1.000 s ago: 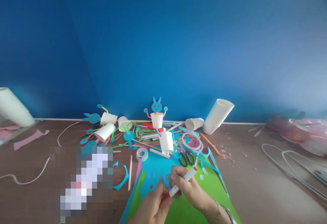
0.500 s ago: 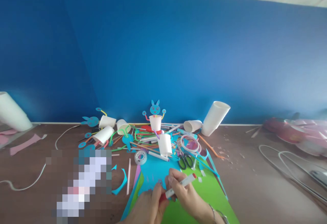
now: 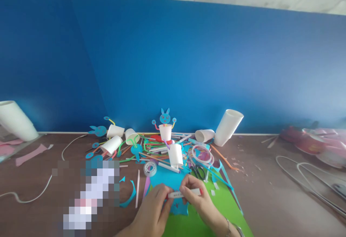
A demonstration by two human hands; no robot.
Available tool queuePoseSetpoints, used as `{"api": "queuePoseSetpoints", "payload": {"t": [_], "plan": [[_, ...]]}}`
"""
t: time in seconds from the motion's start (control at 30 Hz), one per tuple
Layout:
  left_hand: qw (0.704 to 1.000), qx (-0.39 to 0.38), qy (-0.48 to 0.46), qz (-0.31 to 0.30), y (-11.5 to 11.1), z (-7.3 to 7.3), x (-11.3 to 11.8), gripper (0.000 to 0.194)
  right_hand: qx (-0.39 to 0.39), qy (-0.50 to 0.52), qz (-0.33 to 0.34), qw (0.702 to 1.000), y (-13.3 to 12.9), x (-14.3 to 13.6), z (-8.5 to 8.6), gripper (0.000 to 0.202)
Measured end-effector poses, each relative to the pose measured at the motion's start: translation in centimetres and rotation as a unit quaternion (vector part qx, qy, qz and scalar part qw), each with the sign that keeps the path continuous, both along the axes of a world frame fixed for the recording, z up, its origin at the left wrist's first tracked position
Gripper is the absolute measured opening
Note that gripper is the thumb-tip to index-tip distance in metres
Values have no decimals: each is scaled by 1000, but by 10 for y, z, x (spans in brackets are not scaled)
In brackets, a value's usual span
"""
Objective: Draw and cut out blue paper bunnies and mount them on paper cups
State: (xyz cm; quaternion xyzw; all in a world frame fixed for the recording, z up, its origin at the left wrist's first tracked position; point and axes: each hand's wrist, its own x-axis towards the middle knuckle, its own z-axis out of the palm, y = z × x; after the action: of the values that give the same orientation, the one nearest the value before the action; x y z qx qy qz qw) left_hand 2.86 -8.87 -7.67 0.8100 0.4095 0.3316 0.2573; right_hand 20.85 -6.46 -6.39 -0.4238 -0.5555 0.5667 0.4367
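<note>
left hand (image 3: 154,205): bare | right hand (image 3: 198,198): bare | right wrist (image 3: 219,223): thin silvery chain (image 3: 229,227), smooth silvery bangle (image 3: 239,231)

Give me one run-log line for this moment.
left hand: pinching marker | right hand: holding marker | beneath: blue paper on green sheet | beyond: scissors, tape roll

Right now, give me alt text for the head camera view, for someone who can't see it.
A left hand and a right hand grip a red-and-white marker over blue paper and green paper. Beyond, a blue rabbit cutout tops a white paper cup standing among colorful straws, tipped cups and a tape roll, before a blue partition.
</note>
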Motion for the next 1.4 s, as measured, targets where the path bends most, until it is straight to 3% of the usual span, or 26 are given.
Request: {"api": "queuePoseSetpoints", "payload": {"t": [0.17,0.3,0.53,0.83,0.97,1.07,1.17,1.3,1.4], "plan": [[995,81,48,-10,-1,-14,-1,20,-1,-15,25,1000,-2,0,-1,44],[989,109,100,-5,-1,-16,0,19,-5,-24,28,999,-3,-1,-1,45],[993,47,84,-68,-2,-4,3,19,1,-13,46,999,-3,-3,-3,43],[992,39,114,-41,-8,-1,3,26,-25,-5,36,999,-6,0,1,39],[988,70,134,14,-13,-2,7,28,-42,34,-20,998,3,11,4,36],[967,185,166,55,-18,-19,13,21,-56,107,-81,989,15,16,9,30],[931,312,188,12,-23,-57,20,43,-79,121,-104,984,25,11,14,33],[913,321,243,-65,-27,-108,25,46,-105,36,-85,990,30,-10,9,34],[908,316,253,-107,-26,-123,25,42,-71,-31,-53,996,31,-21,-4,33]]}}
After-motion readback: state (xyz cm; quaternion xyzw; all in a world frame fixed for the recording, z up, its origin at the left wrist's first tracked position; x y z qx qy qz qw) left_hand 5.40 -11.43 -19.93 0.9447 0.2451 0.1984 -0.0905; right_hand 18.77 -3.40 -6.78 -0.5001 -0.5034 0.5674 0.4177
